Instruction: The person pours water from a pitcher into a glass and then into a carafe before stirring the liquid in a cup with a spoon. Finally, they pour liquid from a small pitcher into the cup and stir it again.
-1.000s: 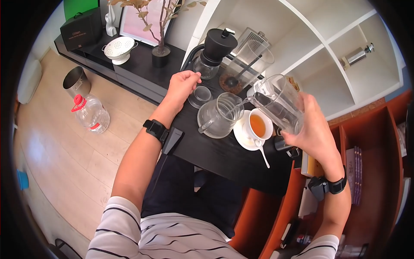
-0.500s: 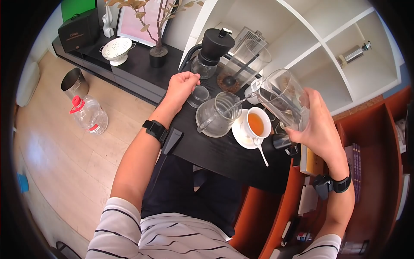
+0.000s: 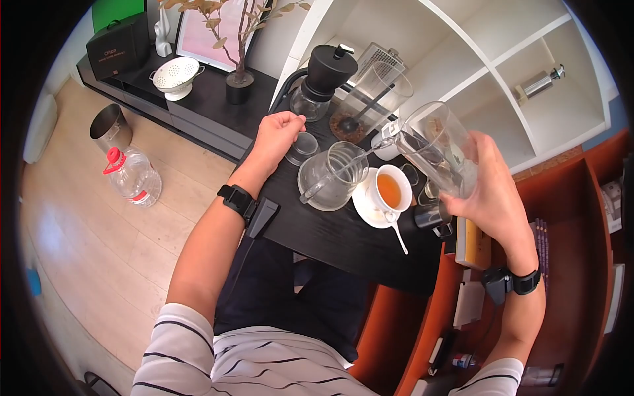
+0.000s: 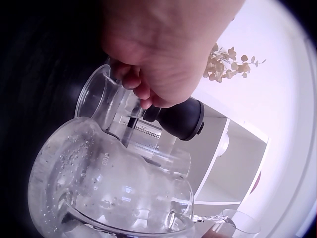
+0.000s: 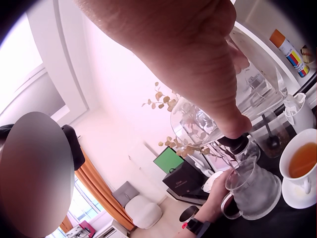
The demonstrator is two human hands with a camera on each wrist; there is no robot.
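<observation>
My right hand [image 3: 492, 188] grips a tall clear glass pitcher [image 3: 432, 135], tilted with its mouth to the left. Water streams from it into a ribbed glass carafe [image 3: 323, 181], which stands upright with its handle toward me; drops cling to its wall in the left wrist view. Beyond the carafe, my left hand [image 3: 277, 138] is held with fingers curled in and nothing visible in them, close by a small round clear dish [image 3: 304, 146]. Right of the carafe, a white cup [image 3: 391, 191] of amber tea sits on a saucer [image 3: 362, 210] with a white spoon [image 3: 401, 239].
Behind stand a black-topped coffee grinder [image 3: 323, 79] and a clear canister [image 3: 380, 92] with beans and a black scoop. A small metal pitcher [image 3: 432, 216] is near the table's right edge. White cubby shelves [image 3: 492, 66] rise behind; a red-capped bottle [image 3: 135, 178] stands on the floor.
The tilted pitcher and right hand have shifted slightly right and up relative to the carafe, with water still streaming. The left hand stays in place; the whole view has drifted slightly.
</observation>
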